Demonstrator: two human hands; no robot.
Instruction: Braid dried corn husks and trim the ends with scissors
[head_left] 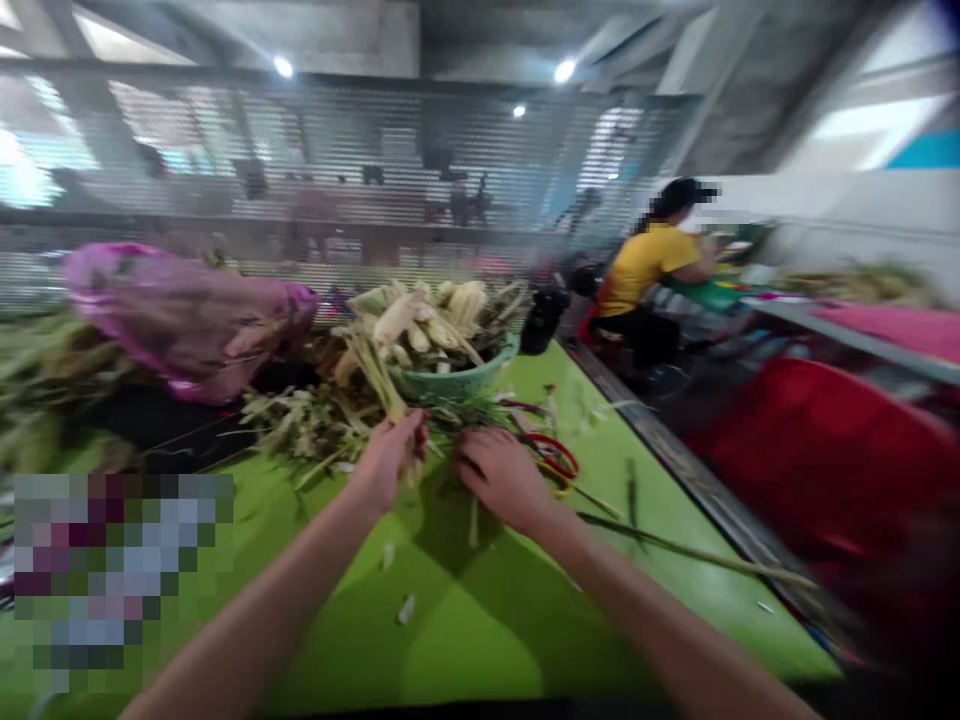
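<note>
My left hand (391,458) is closed around a small bunch of pale green stalks (377,372), which look like lemongrass. Their tops point up toward the bowl, and the lower ends show below my fingers. My right hand (504,477) is low over the green table, fingers curled down by some dark green sprigs (463,412). What its fingertips hold, if anything, is hidden. A thin pale stalk (473,522) shows just beneath it. Beyond both hands, a green bowl (450,383) is heaped with pale cut vegetable pieces (420,320).
Red and yellow bands (559,457) lie right of my right hand, near a long stem (697,557). Loose greens (315,430) and a pink plastic bag (187,325) are at left. A person in a yellow shirt (651,265) sits beyond a red tarp-like surface (817,450).
</note>
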